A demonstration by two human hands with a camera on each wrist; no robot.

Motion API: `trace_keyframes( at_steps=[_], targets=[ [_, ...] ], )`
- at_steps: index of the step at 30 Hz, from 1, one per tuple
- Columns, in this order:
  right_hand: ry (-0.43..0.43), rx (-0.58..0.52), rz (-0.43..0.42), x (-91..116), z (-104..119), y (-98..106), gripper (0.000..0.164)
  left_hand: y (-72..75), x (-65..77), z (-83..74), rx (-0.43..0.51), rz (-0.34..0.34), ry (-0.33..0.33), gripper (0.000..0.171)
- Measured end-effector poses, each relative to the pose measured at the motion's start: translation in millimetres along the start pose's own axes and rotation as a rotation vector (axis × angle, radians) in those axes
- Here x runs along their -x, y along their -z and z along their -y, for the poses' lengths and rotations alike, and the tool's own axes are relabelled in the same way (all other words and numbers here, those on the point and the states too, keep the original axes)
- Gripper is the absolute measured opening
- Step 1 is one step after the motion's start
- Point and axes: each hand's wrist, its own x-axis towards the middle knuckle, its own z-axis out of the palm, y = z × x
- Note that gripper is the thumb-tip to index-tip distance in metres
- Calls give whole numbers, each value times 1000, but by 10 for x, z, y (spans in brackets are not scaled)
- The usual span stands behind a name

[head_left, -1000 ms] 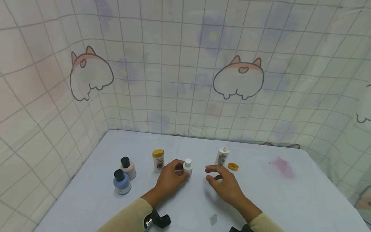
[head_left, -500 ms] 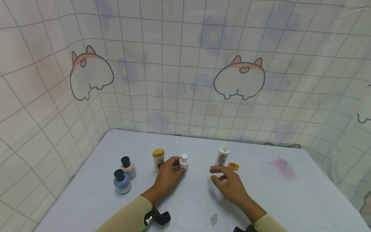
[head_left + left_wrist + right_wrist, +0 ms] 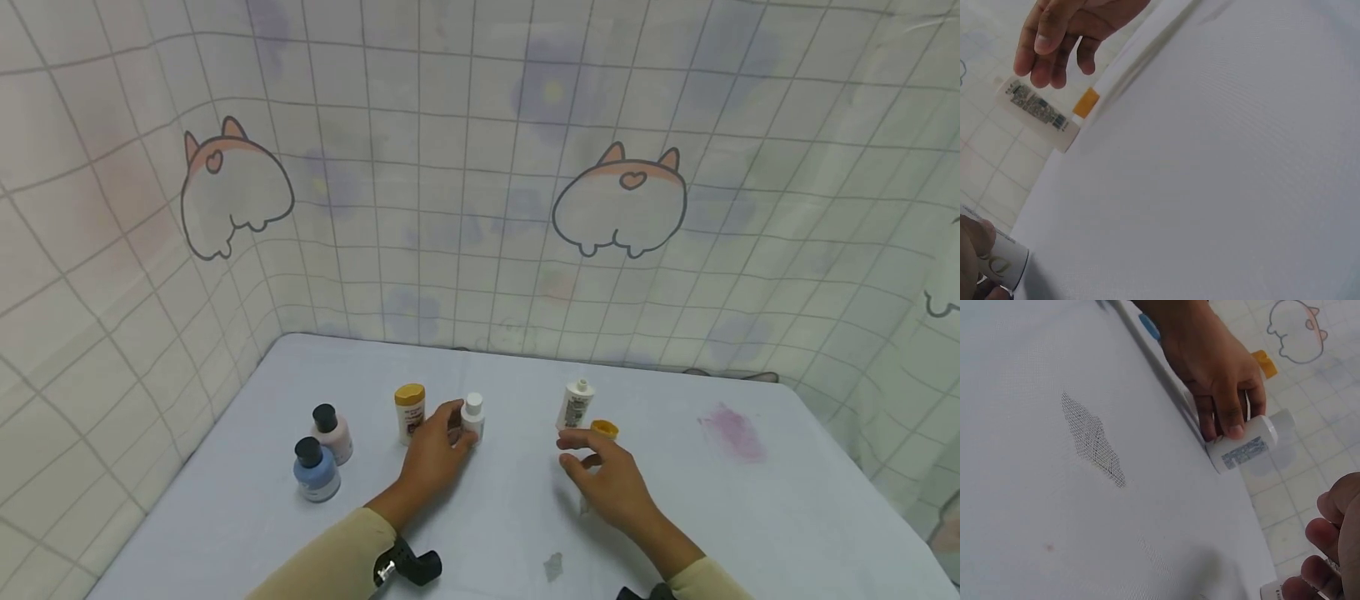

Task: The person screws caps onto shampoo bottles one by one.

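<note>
My left hand [image 3: 433, 454] grips a small white bottle with a white cap [image 3: 476, 414] by its side. The bottle stands upright on the table; the right wrist view shows my thumb across the bottle [image 3: 1246, 450], just beside its printed label. My right hand [image 3: 615, 487] is held above the table, fingers loosely bent, with nothing in it. Just beyond the right hand stands an uncapped white bottle with a narrow nozzle and dark print [image 3: 575, 406]. A yellow cap [image 3: 604, 427] lies beside that bottle, partly covered by the hand in the head view.
Close left of my left hand is a white bottle with a yellow lid [image 3: 409, 408]. Farther left are a blue bottle [image 3: 317, 477] and a pale pink bottle [image 3: 337, 440], both black-capped. The white table [image 3: 675, 533] backs onto a grid-patterned curtain [image 3: 480, 208].
My left hand has moved the small white bottle slightly left and back, closer to the yellow-lidded bottle. My right hand has drifted a little to the right.
</note>
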Motion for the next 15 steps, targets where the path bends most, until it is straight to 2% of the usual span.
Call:
trace_keyframes(
  at_steps=[5,9,12,15],
  targets=[
    [-7,19,-5,-4,-41,40,34,10,71,-41,-90,0,24,65],
    [-1,21,-9,-2,-83,69,34,14,172,-77,-170,-9,43,66],
    [13,13,-10,0,-116,91,33,21,257,-100,-216,-16,35,58],
    [34,9,-13,-4,-149,119,32,31,336,-118,-261,7,-28,43]
  ],
)
